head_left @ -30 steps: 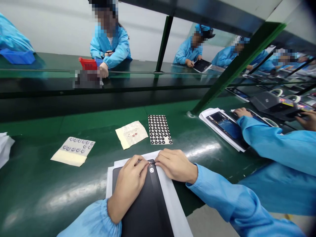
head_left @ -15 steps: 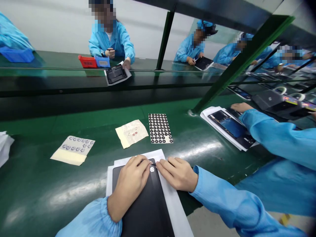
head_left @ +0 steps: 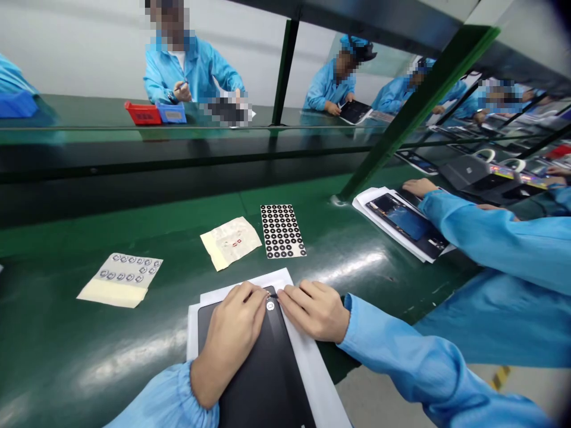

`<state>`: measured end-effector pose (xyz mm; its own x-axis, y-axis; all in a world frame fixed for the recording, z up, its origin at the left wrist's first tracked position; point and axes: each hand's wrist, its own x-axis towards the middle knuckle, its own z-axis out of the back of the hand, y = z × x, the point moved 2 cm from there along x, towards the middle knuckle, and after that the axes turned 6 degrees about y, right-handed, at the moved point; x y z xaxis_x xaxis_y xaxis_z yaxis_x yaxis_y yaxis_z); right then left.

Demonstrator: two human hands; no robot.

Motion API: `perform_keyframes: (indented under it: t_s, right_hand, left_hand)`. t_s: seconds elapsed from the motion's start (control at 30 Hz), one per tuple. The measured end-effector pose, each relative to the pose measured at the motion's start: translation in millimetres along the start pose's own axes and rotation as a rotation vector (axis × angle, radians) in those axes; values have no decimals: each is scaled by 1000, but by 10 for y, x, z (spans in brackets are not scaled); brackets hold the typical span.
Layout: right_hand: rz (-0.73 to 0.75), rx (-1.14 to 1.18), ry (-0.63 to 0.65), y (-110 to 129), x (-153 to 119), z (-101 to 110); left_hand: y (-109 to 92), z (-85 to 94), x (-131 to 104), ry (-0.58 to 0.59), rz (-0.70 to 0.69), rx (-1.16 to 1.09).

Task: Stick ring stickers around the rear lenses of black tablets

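A black tablet back cover (head_left: 276,368) lies on white sheets (head_left: 321,380) in front of me, with a small round white sticker (head_left: 270,306) near its top corner. My left hand (head_left: 236,330) rests over the cover, its fingers closed together just above the sticker. From the right, my right hand (head_left: 316,310) reaches to the same corner, thumb and fingertips pinched at the cover's edge. Something tiny and dark shows between the two sets of fingertips, too small to name.
Beyond my hands lie a sheet of black ring stickers (head_left: 282,232), a cream paper with small red marks (head_left: 231,242) and a sheet of clear-looking stickers (head_left: 122,279). At right, a co-worker's sleeve (head_left: 499,238) reaches past an opened tablet (head_left: 408,220). A slanted green post (head_left: 414,113) rises behind.
The view has shifted slightly, so the bench items sit a little further left. Both my hands stay at the cover's corner. Across the bench, a co-worker's tablet part has moved right.
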<state>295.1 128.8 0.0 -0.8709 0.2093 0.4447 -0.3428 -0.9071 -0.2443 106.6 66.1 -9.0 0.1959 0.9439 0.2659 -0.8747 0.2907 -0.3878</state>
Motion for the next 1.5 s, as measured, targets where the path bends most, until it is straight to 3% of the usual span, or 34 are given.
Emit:
perform_keyframes:
  t_s: [0.2,0.47,0.63,0.73,0.87,0.93,1.0,1.1,1.2,1.4,1.5]
  right_hand:
    - [2,-27,-20,49,-69,-43]
    - [-124,46,-52,110,-49,-127]
    - [-348,232,-109,-78,-49,-132]
    - [-464,215,36,-366,-38,-177]
    - [-443,82,452,-708,44,-271]
    - [-403,64,533,-787,81,-301]
    - [-373,70,534,-810,100,-323]
    - [-347,97,522,-810,94,-359]
    - [-343,138,498,-826,86,-387]
    - [-350,235,427,-873,66,-461]
    - [-417,308,335,-922,32,-492]
  left_hand:
    - [41,-9,-3,-6,-10,-26]
    - [41,-45,11,-4,-61,89]
    - [27,18,85,64,45,125]
    - [208,164,267,71,167,125]
    - [591,358,581,49,225,261]
    - [725,400,688,104,181,260]
    - [779,425,734,169,137,234]
    - [725,455,733,203,154,154]
    - [577,409,750,191,259,3]
    - [306,-61,922,318,516,-599]
    - [203,-221,1050,322,654,-904]
